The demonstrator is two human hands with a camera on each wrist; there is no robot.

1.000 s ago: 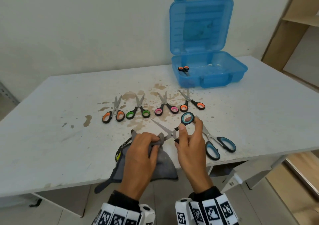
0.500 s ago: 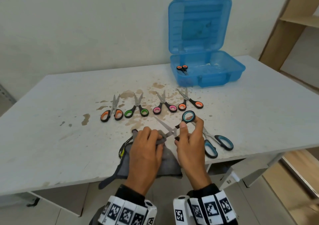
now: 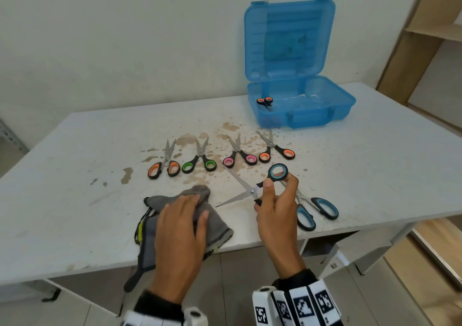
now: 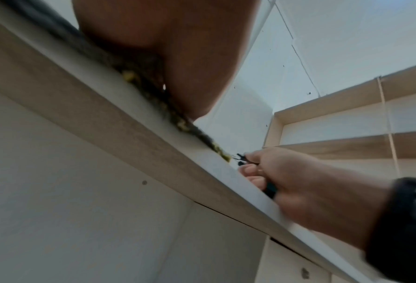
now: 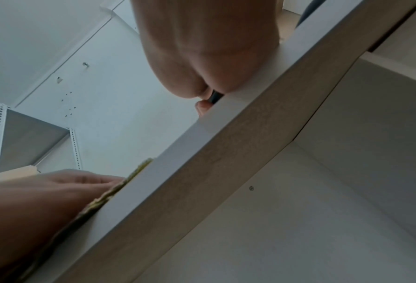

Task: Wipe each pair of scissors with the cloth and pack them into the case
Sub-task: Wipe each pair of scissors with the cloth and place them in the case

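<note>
My right hand (image 3: 275, 200) grips the blue-handled scissors (image 3: 250, 190) by their handles, blades spread apart and pointing left above the table. My left hand (image 3: 182, 223) lies flat on the grey cloth (image 3: 215, 225) at the table's front edge, fingers straight. A second blue-handled pair (image 3: 315, 209) lies just right of my right hand. Further back lie several small scissors: orange (image 3: 163, 167), green (image 3: 200, 162), pink (image 3: 240, 157), orange (image 3: 276, 149). The open blue case (image 3: 342, 108) at the back right holds one orange-handled pair (image 3: 265, 102). Both wrist views look up from below the table edge (image 4: 153, 137).
Brown stains (image 3: 225, 128) mark the white table (image 3: 75, 175) around the small scissors. A wooden shelf unit (image 3: 430, 38) stands at the far right. Part of the cloth hangs over the front edge (image 5: 115, 189).
My left hand has let go of the blade and dropped to the left, flattening the cloth on the table. The right hand keeps the scissors, blades now wider apart.
</note>
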